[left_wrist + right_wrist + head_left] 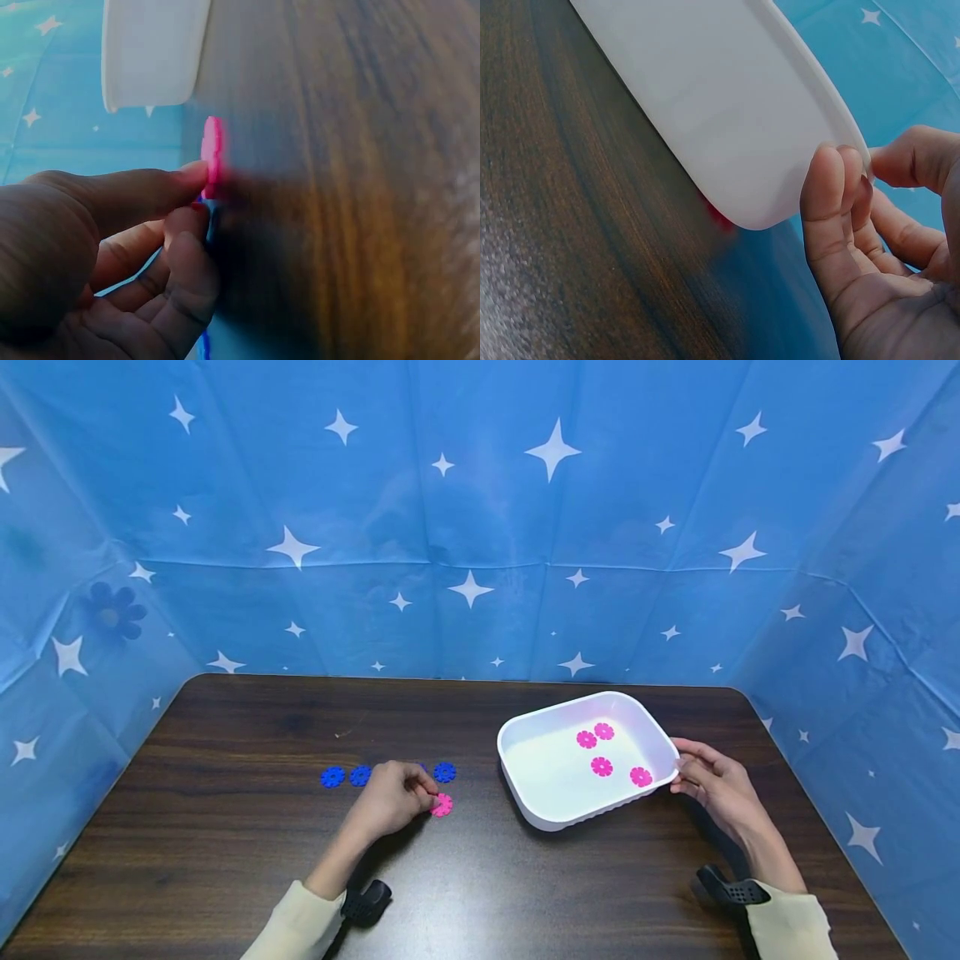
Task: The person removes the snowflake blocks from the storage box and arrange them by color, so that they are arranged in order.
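Observation:
My left hand (395, 797) pinches a pink notched snowflake disc (444, 805) near its edge, low over the table. In the left wrist view the thumb lies against the pink disc (212, 154). Beyond that hand runs a row of blue snowflake discs (333, 777), partly hidden by the fingers. Several pink discs (602, 767) lie spread inside a white rectangular tray (555, 817). At the tray's right end, my right hand (717, 781) grips the rim, thumb on one side and fingers on the other, as the right wrist view also shows.
The dark wood-grain table (540, 893) ends at a back edge against a blue curtain (480, 527) with white stars. More curtain hangs at both sides. A black band (366, 903) is on the left wrist, and another (731, 889) on the right.

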A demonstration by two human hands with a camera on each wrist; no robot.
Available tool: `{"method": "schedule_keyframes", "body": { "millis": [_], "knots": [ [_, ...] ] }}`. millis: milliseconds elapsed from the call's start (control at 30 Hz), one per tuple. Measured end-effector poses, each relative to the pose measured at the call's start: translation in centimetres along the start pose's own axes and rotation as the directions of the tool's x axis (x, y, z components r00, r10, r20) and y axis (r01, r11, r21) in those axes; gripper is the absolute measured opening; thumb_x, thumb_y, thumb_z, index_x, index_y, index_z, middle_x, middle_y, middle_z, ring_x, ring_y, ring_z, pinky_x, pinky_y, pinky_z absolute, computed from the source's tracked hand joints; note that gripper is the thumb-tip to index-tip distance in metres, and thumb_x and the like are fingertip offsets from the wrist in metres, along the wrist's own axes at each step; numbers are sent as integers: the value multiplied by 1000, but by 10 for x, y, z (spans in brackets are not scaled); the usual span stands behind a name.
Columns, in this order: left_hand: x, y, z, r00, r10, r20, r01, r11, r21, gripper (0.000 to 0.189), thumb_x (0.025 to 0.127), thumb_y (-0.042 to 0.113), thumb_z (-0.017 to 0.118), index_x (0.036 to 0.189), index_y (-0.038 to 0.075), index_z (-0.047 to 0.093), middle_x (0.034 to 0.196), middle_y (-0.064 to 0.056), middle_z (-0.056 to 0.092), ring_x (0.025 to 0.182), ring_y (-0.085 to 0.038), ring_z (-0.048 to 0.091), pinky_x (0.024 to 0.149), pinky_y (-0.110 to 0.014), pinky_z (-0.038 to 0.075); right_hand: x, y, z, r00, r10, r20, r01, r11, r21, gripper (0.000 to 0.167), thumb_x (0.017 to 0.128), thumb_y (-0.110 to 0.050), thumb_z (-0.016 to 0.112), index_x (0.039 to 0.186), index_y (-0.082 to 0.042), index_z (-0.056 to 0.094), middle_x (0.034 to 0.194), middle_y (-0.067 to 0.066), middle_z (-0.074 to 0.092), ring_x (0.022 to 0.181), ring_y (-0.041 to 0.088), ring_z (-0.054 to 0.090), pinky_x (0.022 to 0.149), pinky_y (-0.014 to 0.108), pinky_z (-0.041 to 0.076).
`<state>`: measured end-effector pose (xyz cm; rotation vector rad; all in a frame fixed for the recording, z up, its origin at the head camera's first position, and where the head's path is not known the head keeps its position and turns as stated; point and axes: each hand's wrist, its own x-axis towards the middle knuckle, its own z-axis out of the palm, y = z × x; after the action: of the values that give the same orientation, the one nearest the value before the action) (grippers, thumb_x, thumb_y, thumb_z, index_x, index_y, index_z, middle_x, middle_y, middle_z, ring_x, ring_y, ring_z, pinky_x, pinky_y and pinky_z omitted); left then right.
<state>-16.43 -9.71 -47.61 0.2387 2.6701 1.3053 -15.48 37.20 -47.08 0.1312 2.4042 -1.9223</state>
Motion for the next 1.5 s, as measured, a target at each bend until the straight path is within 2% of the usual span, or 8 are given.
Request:
{"method": "schedule_keyframes", "body": {
  "millis": [133,367,533,800,967,1033,1300,1500],
  "knots": [
    [-1,1,0,1000,24,-11,-24,1000,19,7,86,2,78,82,7,74,71,0,67,63,-8,56,60,-24,46,0,0,1,1000,-12,7,12,1000,3,50,104,-15,61,147,5,44,108,-6,68,85,8,67,79,22,60],
    [0,5,-1,999,34,-1,-34,999,-17,5,92,9,74,88,10,73,78,1,73,60,-10,55,55,-24,43,0,0,1,1000,-10,4,10,1000,-3,50,104,-15,61,147,5,44,108,-7,68,86,8,66,79,22,60],
    [4,14,-2,994,111,-8,-111,993,-28,9,90,15,79,95,9,73,79,1,66,65,-10,58,58,-24,47,-1,-1,1,1000,4,-8,-4,1000,-7,51,104,-15,60,147,4,44,108,-9,69,86,8,66,80,21,60],
    [13,36,3,950,313,-17,-313,950,-14,21,89,18,81,105,9,73,90,-2,67,78,-11,61,72,-28,55,-1,-2,1,1000,19,-12,-19,1000,-15,51,104,-16,60,148,4,43,108,-11,68,86,8,66,80,22,60],
    [19,52,10,919,394,-26,-395,917,-52,26,88,18,83,108,6,72,97,-11,70,85,-18,65,78,-41,60,0,-1,1,1000,6,-10,-6,1000,-16,51,104,-16,60,147,5,44,107,-10,69,85,8,66,80,22,60],
    [23,59,13,909,417,-28,-418,907,-59,27,87,18,83,109,7,72,97,-10,69,86,-19,66,77,-41,60,0,-1,1,1000,3,-10,-3,1000,-16,51,104,-16,60,147,5,44,107,-9,68,85,8,66,80,22,60],
    [37,81,26,905,426,-3,-426,903,-51,35,86,21,85,116,12,71,99,-7,68,86,-22,70,72,-22,56,0,-1,0,1000,-2,-3,2,1000,12,53,103,-16,62,147,5,43,107,-8,69,85,8,67,79,22,60],
    [50,93,38,906,420,46,-420,907,-7,41,86,25,85,122,12,70,107,-4,69,98,-25,69,77,-27,55,0,0,1,1000,-4,-2,4,1000,28,51,103,-15,62,146,5,44,107,-7,69,84,8,67,78,22,60]
  ]
}}
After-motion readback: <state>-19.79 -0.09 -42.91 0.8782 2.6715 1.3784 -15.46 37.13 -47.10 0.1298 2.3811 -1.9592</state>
